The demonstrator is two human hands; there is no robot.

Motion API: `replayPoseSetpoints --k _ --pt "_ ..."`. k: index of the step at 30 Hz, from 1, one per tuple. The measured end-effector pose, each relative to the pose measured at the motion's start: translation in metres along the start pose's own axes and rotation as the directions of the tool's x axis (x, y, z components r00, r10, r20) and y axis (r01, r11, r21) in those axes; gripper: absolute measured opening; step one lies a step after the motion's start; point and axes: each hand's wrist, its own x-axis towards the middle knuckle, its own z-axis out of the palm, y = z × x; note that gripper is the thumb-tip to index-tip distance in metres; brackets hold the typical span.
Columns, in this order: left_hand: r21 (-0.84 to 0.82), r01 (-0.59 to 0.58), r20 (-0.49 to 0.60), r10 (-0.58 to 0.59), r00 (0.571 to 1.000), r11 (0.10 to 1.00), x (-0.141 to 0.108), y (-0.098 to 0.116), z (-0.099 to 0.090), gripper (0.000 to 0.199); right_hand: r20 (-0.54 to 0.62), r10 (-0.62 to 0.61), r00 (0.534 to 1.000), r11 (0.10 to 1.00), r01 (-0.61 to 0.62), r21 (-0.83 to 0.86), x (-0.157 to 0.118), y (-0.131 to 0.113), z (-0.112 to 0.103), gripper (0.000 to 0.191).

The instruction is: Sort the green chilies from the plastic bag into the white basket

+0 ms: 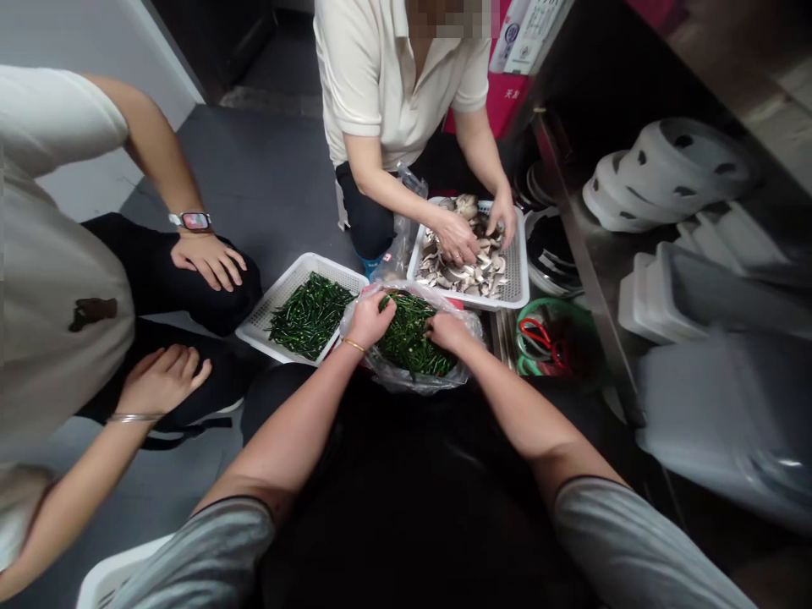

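Thin green chili peppers (pixel 415 342) fill a clear plastic bag (pixel 422 382) in front of me. My left hand (pixel 373 320) is closed at the bag's left side, with thumb and fingertips pinched on a green chili. At the right side, my right hand (pixel 447 331) is closed too, its fingertips bent down against the peppers. Something small and dark shows at those fingertips, too small to make out. Just left of the bag, a white perforated basket (pixel 270 315) holds more dark green chilies (pixel 310 315).
Across from me, a person's hands (pixel 466 237) handle sliced mushrooms (pixel 444 272) in a white basket (pixel 518 254). Another person's hands (pixel 206 260) rest on their knees at left. Red-handled scissors (pixel 539 334) lie in a green basket (pixel 526 365). Grey tubs (pixel 710 414) stand on a metal shelf at right.
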Motion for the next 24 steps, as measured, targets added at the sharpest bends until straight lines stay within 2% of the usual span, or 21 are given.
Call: replayPoseSetpoints --k 3,8,10,12,14,18,20,21,23,24 --pt "-0.021 -0.033 0.025 0.033 0.999 0.999 -0.005 0.003 -0.004 0.023 -0.157 -0.051 0.986 0.999 0.052 0.0 -0.006 -0.009 -0.006 0.025" --pt "-0.223 -0.048 0.105 0.072 0.992 0.974 -0.007 0.001 -0.008 0.028 -0.361 -0.234 0.903 0.969 0.245 -0.015 -0.023 -0.023 -0.022 0.022" --pt "-0.264 -0.076 0.198 0.131 0.971 0.962 -0.007 -0.002 -0.008 0.029 -0.401 -0.294 0.867 0.95 0.313 -0.02 -0.022 -0.028 -0.022 0.023" --pt "-0.265 -0.048 0.277 0.124 0.953 0.963 -0.009 -0.004 -0.007 0.029 -0.42 -0.324 0.848 0.933 0.359 0.005 -0.019 -0.032 -0.021 0.025" --pt "-0.273 -0.017 0.29 0.099 0.952 0.962 -0.012 -0.005 -0.007 0.029 -0.435 -0.325 0.84 0.921 0.386 0.057 -0.016 -0.033 -0.02 0.025" --pt "-0.324 0.001 0.268 0.09 0.959 0.946 -0.014 -0.003 -0.011 0.03 -0.437 -0.289 0.852 0.903 0.395 0.172 -0.013 -0.029 -0.021 0.022" --pt "-0.393 0.029 0.351 0.121 0.928 0.919 -0.016 0.0 -0.017 0.032 -0.441 -0.338 0.832 0.839 0.479 0.259 -0.016 -0.027 -0.023 0.022" --pt "-0.435 0.064 0.414 0.137 0.9 0.898 -0.017 0.002 -0.02 0.033 -0.431 -0.372 0.822 0.781 0.528 0.333 -0.02 -0.026 -0.024 0.023" --pt "-0.512 0.178 0.551 0.163 0.818 0.84 -0.022 0.005 -0.027 0.035 -0.359 -0.435 0.826 0.625 0.564 0.54 -0.031 -0.025 -0.025 0.027" --pt "-0.542 0.257 0.612 0.166 0.773 0.8 -0.024 0.006 -0.03 0.036 -0.291 -0.47 0.833 0.534 0.531 0.658 -0.037 -0.023 -0.027 0.032"
